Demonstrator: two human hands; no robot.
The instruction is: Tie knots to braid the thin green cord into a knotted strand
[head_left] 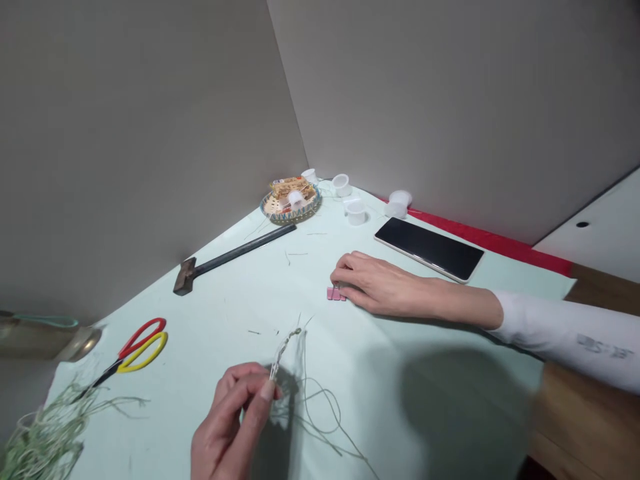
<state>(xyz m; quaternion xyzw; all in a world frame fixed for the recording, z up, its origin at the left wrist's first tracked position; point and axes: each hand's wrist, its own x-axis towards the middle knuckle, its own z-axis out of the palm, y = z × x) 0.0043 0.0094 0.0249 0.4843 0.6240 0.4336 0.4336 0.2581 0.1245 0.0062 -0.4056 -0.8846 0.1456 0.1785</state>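
Observation:
Near the bottom centre, my left hand (240, 417) pinches a short braided cord (283, 350) between thumb and forefinger. The braid points up and away, with thin loose ends at its tip, and long green threads (325, 407) trail from it over the cloth to the right. My right hand (363, 283) reaches in from the right, its fingers closed on a pink binder clip (336, 294) at the cloth. The clip lies beyond the braid's tip and apart from it.
Scissors (143, 347) with red and yellow handles and a pile of green threads (50, 427) lie left. A hammer (240, 252), small basket (291, 215), several plastic cups (356, 212) and a phone (429, 248) are farther back, before grey panels (425, 100).

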